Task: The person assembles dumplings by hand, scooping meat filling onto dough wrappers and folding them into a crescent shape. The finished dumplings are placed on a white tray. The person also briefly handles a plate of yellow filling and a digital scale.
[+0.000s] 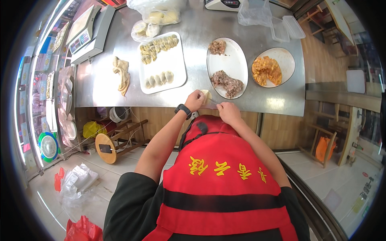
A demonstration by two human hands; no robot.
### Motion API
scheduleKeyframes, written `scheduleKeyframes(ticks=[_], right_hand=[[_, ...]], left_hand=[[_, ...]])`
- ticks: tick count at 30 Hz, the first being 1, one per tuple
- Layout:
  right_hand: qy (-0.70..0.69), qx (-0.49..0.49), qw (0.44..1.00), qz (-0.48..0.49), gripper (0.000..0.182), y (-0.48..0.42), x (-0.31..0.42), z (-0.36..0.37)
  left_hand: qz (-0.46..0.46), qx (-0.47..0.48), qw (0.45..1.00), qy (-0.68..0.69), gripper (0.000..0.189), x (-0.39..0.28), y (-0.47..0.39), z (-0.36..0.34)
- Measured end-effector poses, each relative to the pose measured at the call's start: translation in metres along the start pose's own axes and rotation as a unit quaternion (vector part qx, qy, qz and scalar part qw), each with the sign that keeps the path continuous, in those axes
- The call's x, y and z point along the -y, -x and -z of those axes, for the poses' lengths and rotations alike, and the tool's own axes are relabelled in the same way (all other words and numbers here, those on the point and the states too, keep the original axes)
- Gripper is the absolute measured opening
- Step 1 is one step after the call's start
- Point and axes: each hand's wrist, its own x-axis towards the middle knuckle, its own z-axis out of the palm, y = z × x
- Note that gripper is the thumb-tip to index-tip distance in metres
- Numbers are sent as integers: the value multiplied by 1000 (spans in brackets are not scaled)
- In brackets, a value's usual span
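Near the front edge of the steel table, my left hand (195, 100) grips a pale dough wrapper (205, 94). My right hand (228, 111) is closed on a thin tool (214, 102) whose tip reaches toward the wrapper; its exact kind is too small to tell. Just beyond my hands lies an oval white plate (227, 61) with two mounds of minced meat filling (228, 84). To its right, a second plate (289, 60) holds orange filling (266, 71). On the left, a white tray (164, 64) carries pleated dumplings (159, 45) at the back and several smooth ones (159, 79) in front.
A crumpled cloth (121, 75) lies left of the tray. Bagged dough pieces (161, 16) sit behind it, with a weighing scale (87, 33) at far left. Clear plastic containers (280, 30) stand back right. Below the table is a wooden stool (106, 149) bearing a phone.
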Motion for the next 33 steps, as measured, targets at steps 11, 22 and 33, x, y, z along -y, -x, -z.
scheduleKeyframes(ticks=[11,22,33], right_hand=[[-15,-107,992,-58,41,-11,32,63],[138,-10,989,-50,38,-39,55,63],[53,-18,996,-66,44,-59,17,29]], left_hand=[[71,-72,784,613,34,-38,13,47],[201,-136,871,428,36,-17,-14,-13],[209,-195,892,350,36,-13,-53,-56]])
